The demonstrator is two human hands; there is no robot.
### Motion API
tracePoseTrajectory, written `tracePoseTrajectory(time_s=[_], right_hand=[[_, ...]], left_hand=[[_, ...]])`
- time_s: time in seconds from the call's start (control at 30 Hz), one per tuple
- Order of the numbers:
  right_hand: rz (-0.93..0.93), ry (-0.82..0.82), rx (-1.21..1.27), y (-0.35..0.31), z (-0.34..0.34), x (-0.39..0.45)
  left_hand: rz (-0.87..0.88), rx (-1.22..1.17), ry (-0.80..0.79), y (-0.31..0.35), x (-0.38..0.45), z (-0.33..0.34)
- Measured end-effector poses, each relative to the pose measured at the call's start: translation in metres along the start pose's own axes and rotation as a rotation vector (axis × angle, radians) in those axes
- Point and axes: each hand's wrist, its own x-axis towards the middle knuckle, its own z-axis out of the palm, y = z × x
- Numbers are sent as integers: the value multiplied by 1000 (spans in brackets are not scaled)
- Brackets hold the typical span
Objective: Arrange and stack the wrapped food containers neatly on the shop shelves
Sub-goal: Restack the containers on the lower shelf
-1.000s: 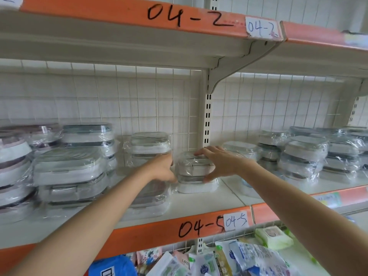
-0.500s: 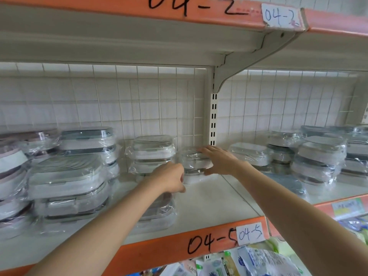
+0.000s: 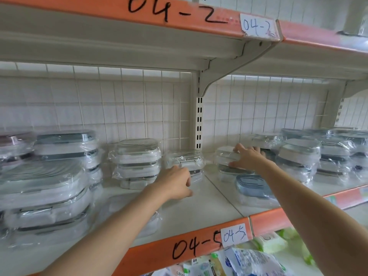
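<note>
Clear-wrapped food containers stand on the white shelf (image 3: 201, 208) marked 04-5. A small wrapped stack (image 3: 186, 159) sits against the back grid, just left of the slotted upright. My left hand (image 3: 176, 181) hovers right in front of it with loosely curled fingers and holds nothing. Right of the upright, my right hand (image 3: 247, 158) grips a white-lidded wrapped container (image 3: 225, 154), fingers spread over its lid and thumb at its front edge. A blue-lidded container (image 3: 252, 186) lies in front of that one, partly under my right forearm.
A stack of three (image 3: 137, 156) stands left of the small stack, and taller stacks (image 3: 45, 186) fill the left end. More stacks (image 3: 300, 152) crowd the right bay. The upright (image 3: 199, 120) splits the bays. The upper shelf (image 3: 139, 42) hangs low overhead. Packets (image 3: 254, 261) lie below.
My right hand left the small stack and moved right across the upright onto the white-lidded container. My left hand drew back a little from the small stack. The view moved closer.
</note>
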Motion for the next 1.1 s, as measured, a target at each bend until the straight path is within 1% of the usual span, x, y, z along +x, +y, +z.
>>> tracePoseTrajectory(time_s=[0.07,0.13,0.2,0.23,0.3,0.43,0.5,0.57,0.6,0.67,0.73,0.83,0.9,1.0,1.1], right_hand=[[6,15,-11,-2,-6,-2],[18,79,5,-6,-13,-3],[13,169,113,-15,-22,-1],[-11,200,178,-22,-27,-1],[-114,211,272,-42,-36,-1],[-374,130,342,-85,-39,-4],[-473,5,334,-101,-35,-2],[-529,-136,357,-108,-30,1],[-545,-159,363,-106,-29,2],[-520,-151,386,-94,-29,3],[-398,-158,389,-68,-26,7],[-179,-238,209,-21,-9,9],[-90,-290,90,1,8,4],[-75,-260,72,8,15,-3],[-85,-262,-20,3,7,-11]], left_hand=[[-6,7,-7,-2,-2,0],[-23,7,-14,-7,-3,-2],[-48,3,-8,-12,-4,-8],[-57,4,1,-16,-4,-11],[-71,12,16,-21,-5,-15],[-100,43,8,-29,-8,-16],[-90,49,10,-33,-9,-16],[-58,53,11,-34,-9,-17],[-44,55,11,-33,-8,-18],[-31,53,17,-29,-7,-19],[-13,37,26,-23,-6,-19],[35,9,23,-10,-3,-15],[68,-3,5,3,0,-10],[172,-57,-5,33,12,0],[307,-204,-58,77,22,14]])
